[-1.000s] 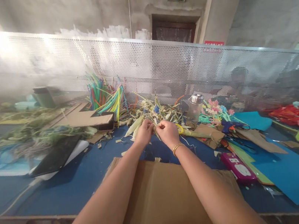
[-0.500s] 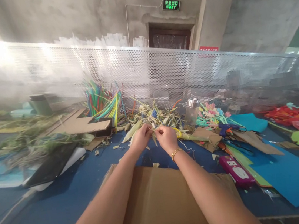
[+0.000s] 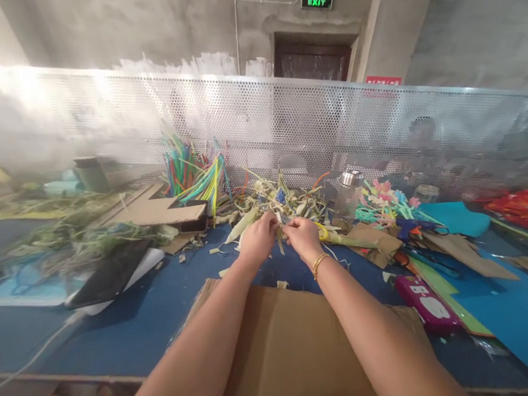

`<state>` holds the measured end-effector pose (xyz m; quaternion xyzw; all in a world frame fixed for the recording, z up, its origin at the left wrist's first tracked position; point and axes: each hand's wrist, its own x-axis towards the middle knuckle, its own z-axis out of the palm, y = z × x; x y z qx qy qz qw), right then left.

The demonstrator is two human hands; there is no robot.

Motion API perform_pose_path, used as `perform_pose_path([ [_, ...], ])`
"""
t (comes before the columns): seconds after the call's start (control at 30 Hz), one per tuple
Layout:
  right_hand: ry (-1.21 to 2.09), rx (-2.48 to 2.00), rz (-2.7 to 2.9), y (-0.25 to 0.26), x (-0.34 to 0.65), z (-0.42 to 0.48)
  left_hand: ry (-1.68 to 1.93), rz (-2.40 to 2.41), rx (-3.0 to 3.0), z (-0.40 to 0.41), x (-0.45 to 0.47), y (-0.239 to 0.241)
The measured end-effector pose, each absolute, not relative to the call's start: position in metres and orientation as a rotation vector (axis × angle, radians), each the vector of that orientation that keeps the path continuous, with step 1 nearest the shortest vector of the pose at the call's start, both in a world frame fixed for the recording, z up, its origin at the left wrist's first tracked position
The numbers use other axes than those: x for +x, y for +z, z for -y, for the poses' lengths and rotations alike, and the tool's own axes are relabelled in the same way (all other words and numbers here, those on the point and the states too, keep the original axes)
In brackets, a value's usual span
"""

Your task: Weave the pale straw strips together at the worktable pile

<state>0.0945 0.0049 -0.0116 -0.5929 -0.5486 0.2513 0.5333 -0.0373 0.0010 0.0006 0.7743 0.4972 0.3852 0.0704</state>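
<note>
My left hand (image 3: 258,237) and my right hand (image 3: 303,237) are close together over the far part of the table, fingertips pinched. A pale strip of corn husk (image 3: 281,244) shows between them, its ends partly hidden by the fingers. Just beyond lies a heap of dry corn husks (image 3: 301,200) with a blue bit (image 3: 280,196) in it. A yellow ring-shaped handle (image 3: 322,231) shows beside my right hand, the rest of it hidden. Below my forearms lies a brown cardboard sheet (image 3: 286,347).
A bundle of colourful pipe cleaners (image 3: 190,169) stands behind cut cardboard (image 3: 156,207). To the right are a clear bottle (image 3: 348,192), a purple box (image 3: 426,305) and blue sheets (image 3: 524,311). Left lie a black tablet-like slab (image 3: 109,274) and green fibres (image 3: 77,242). A perforated metal screen (image 3: 243,122) closes the back.
The whole view has shifted a little, so things appear further right. My hands remain pinched close together at the husk heap, with the fingers slightly repositioned.
</note>
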Motion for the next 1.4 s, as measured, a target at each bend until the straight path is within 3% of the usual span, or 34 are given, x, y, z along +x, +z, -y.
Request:
perform_pose_path([
  [0.2,0.629,-1.325,1.32,-0.019,0.1,-0.011,1.242,-1.304,2.274,-0.008,-0.039,-0.002],
  [0.5,0.345,-1.277,1.642,-0.012,0.106,-0.004,1.369,-1.058,1.955,-0.029,-0.045,-0.019],
  [0.8,0.751,-1.116,1.358,-0.011,0.103,-0.003,1.263,-0.846,1.64,-0.025,-0.046,-0.013],
  [1.03,0.935,-1.235,1.199,-0.007,0.1,0.001,1.298,-0.915,1.742,-0.021,-0.046,-0.007],
  [1.4,0.715,-1.182,1.442,-0.009,0.106,-0.005,1.194,-0.994,1.414,-0.013,-0.046,-0.004],
])
